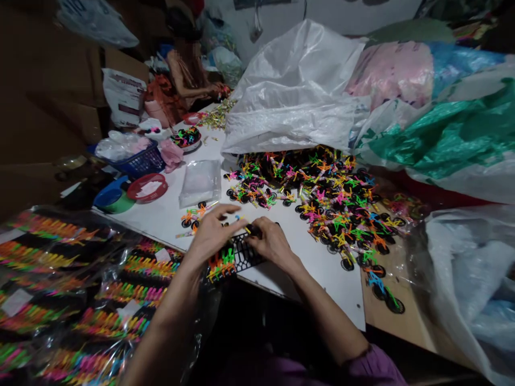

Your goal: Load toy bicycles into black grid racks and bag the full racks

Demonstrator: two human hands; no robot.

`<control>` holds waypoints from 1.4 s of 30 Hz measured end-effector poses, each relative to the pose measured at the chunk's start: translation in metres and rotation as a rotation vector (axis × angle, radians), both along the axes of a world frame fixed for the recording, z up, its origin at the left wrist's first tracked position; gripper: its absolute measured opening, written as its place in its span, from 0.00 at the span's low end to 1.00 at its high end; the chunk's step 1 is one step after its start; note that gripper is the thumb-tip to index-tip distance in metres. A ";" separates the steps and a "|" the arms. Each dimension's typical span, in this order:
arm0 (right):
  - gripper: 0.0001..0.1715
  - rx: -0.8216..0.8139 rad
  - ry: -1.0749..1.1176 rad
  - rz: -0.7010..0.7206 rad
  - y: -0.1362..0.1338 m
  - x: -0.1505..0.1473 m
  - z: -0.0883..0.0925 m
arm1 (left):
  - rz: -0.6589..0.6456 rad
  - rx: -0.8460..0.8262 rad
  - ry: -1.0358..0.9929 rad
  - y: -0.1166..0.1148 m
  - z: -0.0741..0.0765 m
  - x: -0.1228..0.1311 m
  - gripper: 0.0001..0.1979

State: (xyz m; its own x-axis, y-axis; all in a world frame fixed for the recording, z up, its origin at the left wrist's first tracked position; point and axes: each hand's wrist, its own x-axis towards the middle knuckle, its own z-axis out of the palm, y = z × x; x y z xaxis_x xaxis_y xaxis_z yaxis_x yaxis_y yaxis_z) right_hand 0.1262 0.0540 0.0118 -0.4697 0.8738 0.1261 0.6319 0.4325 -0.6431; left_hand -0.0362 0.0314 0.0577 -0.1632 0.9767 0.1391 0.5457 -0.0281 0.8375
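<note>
My left hand [212, 231] hovers with spread fingers over a black plastic grid [245, 254], and my right hand [271, 242] is curled down at that grid's right end. A tiny yellow plastic piece [246, 229] shows between my fingertips, and I cannot tell which hand has it. Bright toy bicycle parts [220, 264] sit at the grid's left end. A few small toy bicycles [193, 218] lie beyond my left hand on the white table [322, 284]. A large heap of multicoloured toy bicycles [325, 206] spreads to the right.
A seated co-worker [187, 75] works at the table's far end beside a heap of yellowish pieces [213, 115]. A white sack [292, 94] spills the heap. Packaged colourful toys [60, 273] lie left, near a blue basket [139, 161]. Large plastic bags [442, 128] fill the right.
</note>
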 end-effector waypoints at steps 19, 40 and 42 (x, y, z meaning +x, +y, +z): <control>0.12 0.003 -0.141 0.162 0.001 -0.044 -0.073 | -0.139 0.233 0.627 -0.029 -0.057 -0.016 0.15; 0.13 0.108 -0.500 -0.224 0.134 -0.015 -0.029 | -0.124 0.243 0.685 -0.024 -0.062 -0.012 0.11; 0.13 0.195 -0.507 -0.120 0.116 -0.011 -0.034 | -0.119 0.243 0.688 -0.024 -0.061 -0.011 0.12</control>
State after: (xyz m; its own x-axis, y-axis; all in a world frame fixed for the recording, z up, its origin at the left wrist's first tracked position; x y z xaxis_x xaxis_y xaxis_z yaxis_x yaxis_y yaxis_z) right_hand 0.1154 0.1698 -0.0221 -0.4120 0.9081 0.0753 0.8937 0.4188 -0.1611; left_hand -0.0473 0.0075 -0.0030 0.1437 0.9108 0.3870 0.9268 -0.2610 0.2700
